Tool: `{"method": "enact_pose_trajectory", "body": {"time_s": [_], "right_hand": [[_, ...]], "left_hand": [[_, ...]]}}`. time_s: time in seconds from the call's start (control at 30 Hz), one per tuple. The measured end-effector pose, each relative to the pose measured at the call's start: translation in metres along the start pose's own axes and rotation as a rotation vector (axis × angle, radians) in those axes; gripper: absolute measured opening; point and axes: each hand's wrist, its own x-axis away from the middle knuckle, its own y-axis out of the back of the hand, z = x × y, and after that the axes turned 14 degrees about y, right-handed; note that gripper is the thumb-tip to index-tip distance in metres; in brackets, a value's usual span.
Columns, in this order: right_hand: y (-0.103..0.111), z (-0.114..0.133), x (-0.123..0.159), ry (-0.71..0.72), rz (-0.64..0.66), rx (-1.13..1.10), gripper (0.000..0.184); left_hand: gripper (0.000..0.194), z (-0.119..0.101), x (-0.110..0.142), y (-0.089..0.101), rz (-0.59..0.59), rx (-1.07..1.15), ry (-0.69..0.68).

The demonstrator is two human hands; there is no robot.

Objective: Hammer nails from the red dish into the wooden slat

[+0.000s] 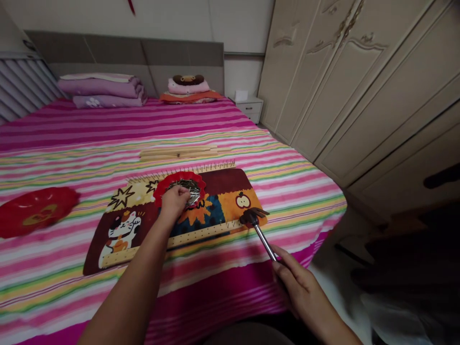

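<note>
My left hand (175, 200) reaches into a scalloped red bowl (159, 184) of loose nails (194, 190), its fingers pinched together among them. Whether a nail is between the fingertips, I cannot make out. My right hand (296, 280) grips a claw hammer (264, 239) by its handle, the head resting over the near wooden strip's right end. That strip (201, 234) shows rows of small holes, with a few nails standing at its right end. Behind the bowl, another wooden strip (215, 166) carries a long row of upright nails. Both strips lie on a patterned mat (226, 182) with a cat picture.
The mat lies on a bed with a striped sheet (287, 177). More wooden strips (176, 152) lie beyond it. A red plate (38, 211) is at the left. Folded bedding (102, 88) and a pillow stack (189, 88) sit by the headboard; a wardrobe (323, 72) stands right.
</note>
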Motion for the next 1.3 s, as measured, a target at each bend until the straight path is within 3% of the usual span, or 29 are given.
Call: {"method": "enact_pose_trajectory", "body": {"time_s": [0.13,0.3,0.47,0.6,0.97,1.3], "right_hand": [[0.000,0.003,0.003,-0.109,0.030,-0.056,0.051],[-0.001,0.004,0.005,-0.120,0.062,-0.100,0.052],[-0.001,0.000,0.006,-0.092,0.089,-0.089,0.048],[0.000,-0.004,0.006,-0.092,0.100,-0.103,0.045],[-0.001,-0.005,0.006,-0.105,0.136,-0.087,0.046],[-0.009,0.009,-0.002,0.010,0.204,-0.040,0.040]], "left_hand": [[0.026,0.011,0.037,0.005,0.289,0.462,0.091],[0.032,0.026,0.084,-0.013,0.453,0.499,0.122],[0.028,0.034,0.096,-0.044,0.449,0.446,0.113],[0.029,0.038,0.098,-0.056,0.420,0.402,0.086],[0.024,0.040,0.104,-0.058,0.382,0.322,0.037],[0.017,0.042,0.107,-0.060,0.251,0.086,-0.194]]}}
